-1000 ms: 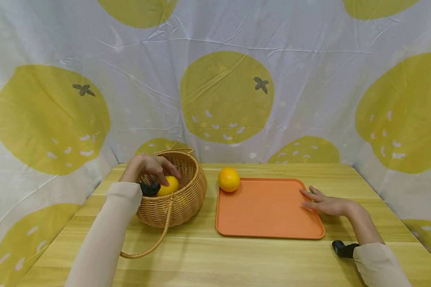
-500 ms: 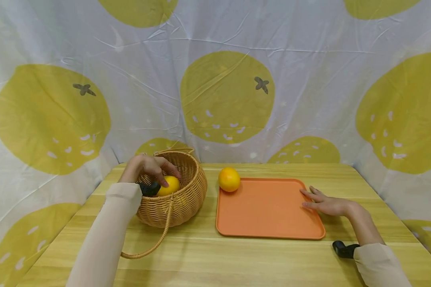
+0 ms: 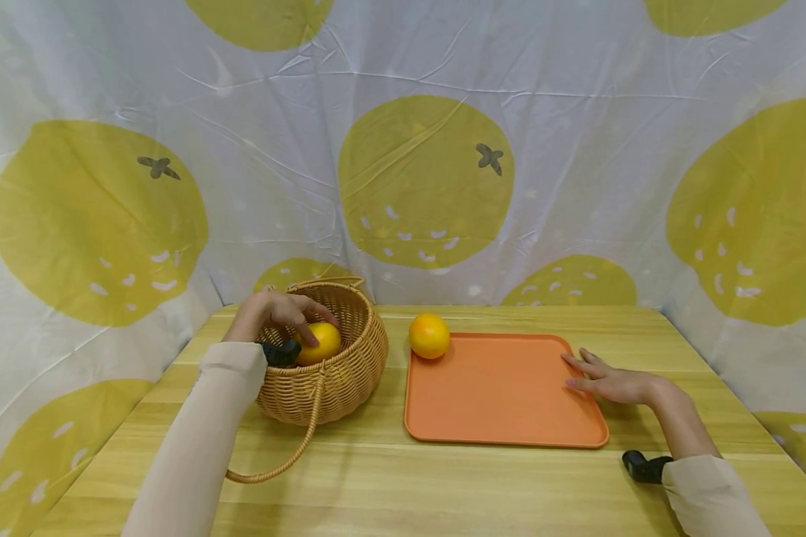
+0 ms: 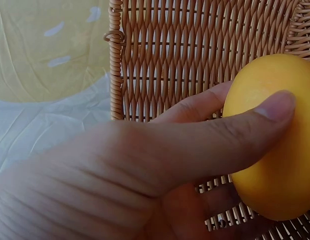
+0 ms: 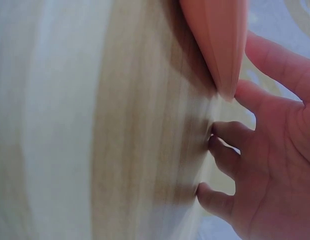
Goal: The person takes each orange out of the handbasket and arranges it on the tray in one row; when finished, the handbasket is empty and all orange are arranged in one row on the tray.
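Note:
Inside the wicker basket [image 3: 357,373], my left hand [image 3: 287,312] grips a smooth, oval yellow-orange fruit [image 3: 324,344]. In the left wrist view the thumb [image 4: 277,106] presses across the front of this fruit [image 4: 272,175], with the other fingers behind and below it. Far to the right, my right hand [image 3: 611,382] rests at the right edge of an orange tray [image 3: 504,403]. The right wrist view shows a finger at the rim of the tray [image 5: 222,45], and several fingertips [image 5: 205,189] down on the table. A round yellow-orange fruit [image 3: 429,336] sits at the tray's back left corner.
The basket's handle [image 3: 289,471] hangs down over its front onto the wooden table [image 3: 389,492]. Behind the table hangs a pale curtain [image 3: 564,171] with large yellow fruit prints. Black devices [image 3: 645,468] are worn at both wrists.
The oval fruit has risen slightly and shifted a little to the right inside the basket with my left hand. My right hand, the tray and the round fruit stay put.

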A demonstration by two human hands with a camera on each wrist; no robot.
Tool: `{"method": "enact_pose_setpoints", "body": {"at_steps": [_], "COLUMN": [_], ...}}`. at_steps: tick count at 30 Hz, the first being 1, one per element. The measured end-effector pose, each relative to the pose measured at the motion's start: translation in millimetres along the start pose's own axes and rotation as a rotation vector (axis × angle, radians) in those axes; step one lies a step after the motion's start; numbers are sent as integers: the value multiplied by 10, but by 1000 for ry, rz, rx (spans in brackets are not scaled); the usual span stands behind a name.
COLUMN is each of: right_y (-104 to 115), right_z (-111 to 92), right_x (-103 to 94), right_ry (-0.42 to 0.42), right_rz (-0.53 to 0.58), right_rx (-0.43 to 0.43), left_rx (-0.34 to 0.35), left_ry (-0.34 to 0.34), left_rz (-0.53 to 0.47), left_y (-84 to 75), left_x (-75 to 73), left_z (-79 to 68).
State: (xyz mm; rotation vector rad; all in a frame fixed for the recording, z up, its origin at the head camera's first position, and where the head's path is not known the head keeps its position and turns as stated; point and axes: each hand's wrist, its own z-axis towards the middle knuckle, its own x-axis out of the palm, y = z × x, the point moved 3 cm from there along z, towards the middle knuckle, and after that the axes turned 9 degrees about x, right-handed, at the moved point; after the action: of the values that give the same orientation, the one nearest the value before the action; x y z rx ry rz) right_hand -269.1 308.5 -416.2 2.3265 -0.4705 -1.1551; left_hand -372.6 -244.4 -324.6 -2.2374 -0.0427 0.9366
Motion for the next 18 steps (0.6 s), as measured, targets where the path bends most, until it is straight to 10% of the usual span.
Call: {"method": "enact_pose_setpoints", "body": {"at_steps": [18], "right_y": [-67], "right_z": [58], "right_x": [-5], "right_ry": [21], "right_rz": [34], "right_rx": [-34], "left_rx": [23], "left_ry": [17], "left_rz": [87], "left_y": [-8], "left_x": [18], "left_z": [16]}}
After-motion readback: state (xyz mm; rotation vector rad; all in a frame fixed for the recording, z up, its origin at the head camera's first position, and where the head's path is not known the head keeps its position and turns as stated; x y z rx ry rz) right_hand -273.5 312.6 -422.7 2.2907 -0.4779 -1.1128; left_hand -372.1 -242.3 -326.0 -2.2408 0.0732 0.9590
